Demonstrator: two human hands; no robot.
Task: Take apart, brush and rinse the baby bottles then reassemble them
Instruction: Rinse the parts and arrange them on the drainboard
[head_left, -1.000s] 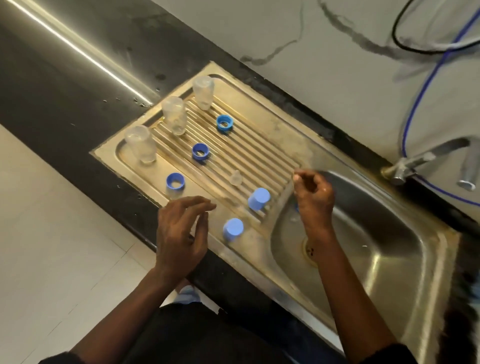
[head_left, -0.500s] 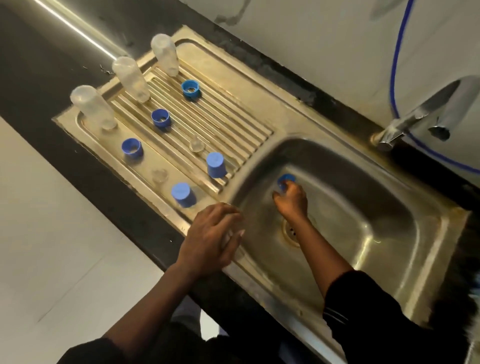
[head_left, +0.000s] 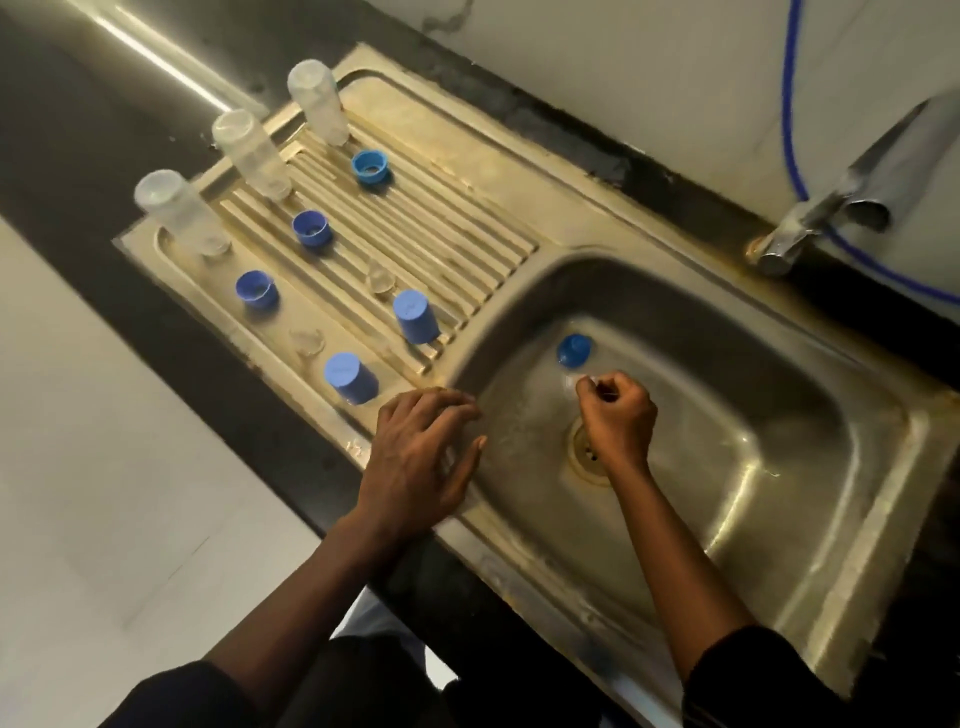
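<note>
Blue cap (head_left: 573, 349) lies in the basin (head_left: 779, 415) beside my right hand (head_left: 618, 410), which pinches a small clear piece (head_left: 574, 383). My left hand (head_left: 415, 457) rests loosely spread on the basin's rim. Left of the basin, bottles (head_left: 249, 150), rings (head_left: 311, 228) and caps (head_left: 415, 317) stand dismantled; reassembly, I judge, remains.

Right hand (head_left: 618, 415) pinching a clear piece (head_left: 575, 382) inside the basin (head_left: 753, 395), blue cap (head_left: 574, 349) lying just beyond, left hand (head_left: 421, 457) resting on the basin's left rim, bottles (head_left: 249, 150) standing farther left.
</note>
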